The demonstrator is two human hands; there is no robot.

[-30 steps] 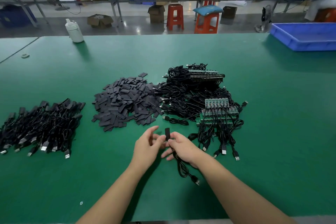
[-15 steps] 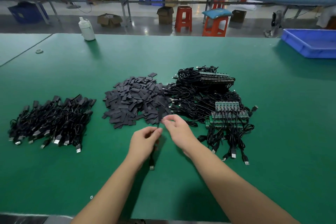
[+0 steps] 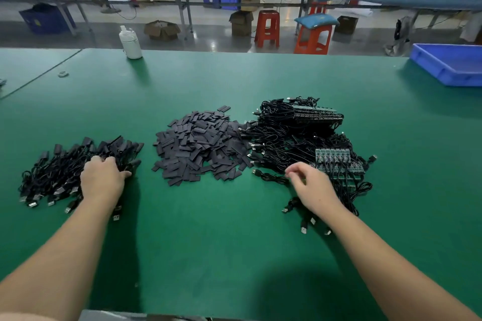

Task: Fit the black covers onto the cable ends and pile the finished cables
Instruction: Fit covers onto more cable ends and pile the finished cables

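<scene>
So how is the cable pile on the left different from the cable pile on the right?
The left cable pile has black covers on its far ends; the right cable pile still shows bare green boards. The left pile is smaller and flatter, the right pile bigger, taller and more tangled. The left hand rests on the left pile; the right hand reaches over the right one. Both are black cables with USB plugs.

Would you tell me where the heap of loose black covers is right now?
The heap of loose black covers lies mid-table in the head view, between the finished cables on its left and the uncovered cables on its right.
</scene>
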